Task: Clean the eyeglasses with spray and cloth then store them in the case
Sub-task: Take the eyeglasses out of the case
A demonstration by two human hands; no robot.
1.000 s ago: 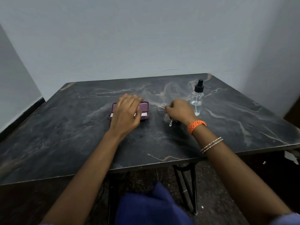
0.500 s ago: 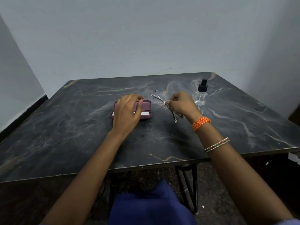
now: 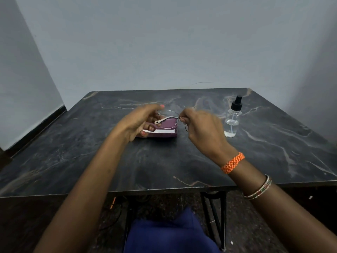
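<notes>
Left wall: pale grey, with a dark skirting strip running along the floor.
Table (image 3: 76,161): dark marble-patterned top with pale veins, on black metal legs; it fills the middle of the room.
Left hand (image 3: 140,121): raised above the table, fingers loosely curled toward the eyeglasses, the forefinger stretched over the top of the frame. It is blurred, so I cannot tell whether it actually grips the frame or only reaches for it.
Case (image 3: 164,129): purple, lying flat on the table, partly hidden behind the left hand. A white strip shows along its near edge (possibly the cloth or a lining; too small to say).
Eyeglasses (image 3: 168,115): thin wire frame, held in the air above the case, between the two hands. One temple arm with a pale tip slants down toward the left hand.
Right hand (image 3: 202,126): also lifted, fingers curled, its fingertips pinching the right end of the frame near the hinge.
Wristbands: a braided orange band (image 3: 233,162) on the right wrist, and thin beaded bangles (image 3: 259,189) further up the forearm.
Spray bottle (image 3: 233,118): small, clear, black pump top, upright on the table to the right of the right hand, apart from it. A little liquid sits in the bottom.
Near edge: blue clothing (image 3: 169,234) on the person's lap, below the table.
</notes>
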